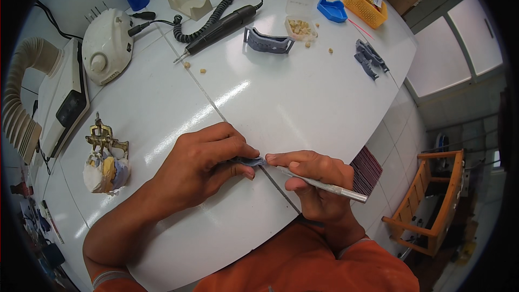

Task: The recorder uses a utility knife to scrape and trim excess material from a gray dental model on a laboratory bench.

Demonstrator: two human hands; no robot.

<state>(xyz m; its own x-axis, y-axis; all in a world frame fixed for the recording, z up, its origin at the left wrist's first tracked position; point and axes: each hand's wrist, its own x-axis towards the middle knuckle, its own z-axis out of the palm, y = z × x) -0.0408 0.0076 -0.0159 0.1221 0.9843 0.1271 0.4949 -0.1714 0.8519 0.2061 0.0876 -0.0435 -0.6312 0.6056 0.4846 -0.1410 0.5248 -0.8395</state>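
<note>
My left hand (203,159) is closed, thumb and fingers pinching a small blue-grey piece (250,160) low over the white table. Most of that piece is hidden by the fingers. My right hand (324,176) grips a slim silver-handled carving tool (343,191) like a pen. Its working end meets the piece near my left fingertips, and the tip itself is too small to make out. Left of my left forearm stands a brass dental articulator (102,136) with a white, yellow and blue-grey dental model (106,172).
Beyond my hands lie a black rotary handpiece (221,30) with coiled cord, its white control unit (108,48), grey curved pieces (267,42), a clear box of tooth-like bits (301,28), a blue tray (332,10) and a yellow basket (366,6). A hosed unit (65,103) stands left.
</note>
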